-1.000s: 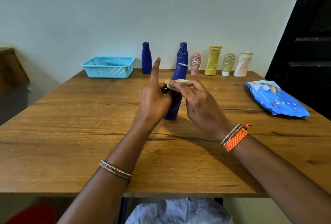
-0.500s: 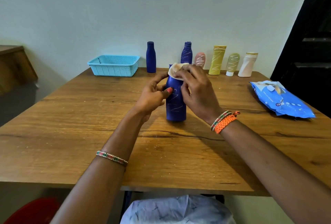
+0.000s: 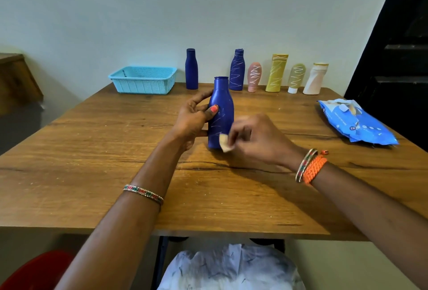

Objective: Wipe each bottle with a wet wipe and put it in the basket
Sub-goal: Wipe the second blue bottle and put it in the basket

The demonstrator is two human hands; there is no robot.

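Since half a second earlier, your right hand [image 3: 257, 138] had dropped from the cap of the blue bottle [image 3: 220, 111] to its lower right side, carrying the wet wipe [image 3: 225, 143] down with it; that hand was blurred, but its grip pinched the wipe against the bottle near the base. Your left hand [image 3: 192, 119] kept its place on the bottle's left side, thumb across the front and fingers curled round the back, grasping it. You had the bottle upright on the table [image 3: 92, 150], about mid-width and well back from the near edge.

You had open tabletop on the left between the bottle and the light blue basket [image 3: 143, 80], which sat at the far left edge. Along the far edge stood a plain dark blue bottle [image 3: 191, 69] and five scribbled bottles [image 3: 276, 73] in a row. Near the right edge lay the wipes pack [image 3: 356, 123], well apart from your hands.
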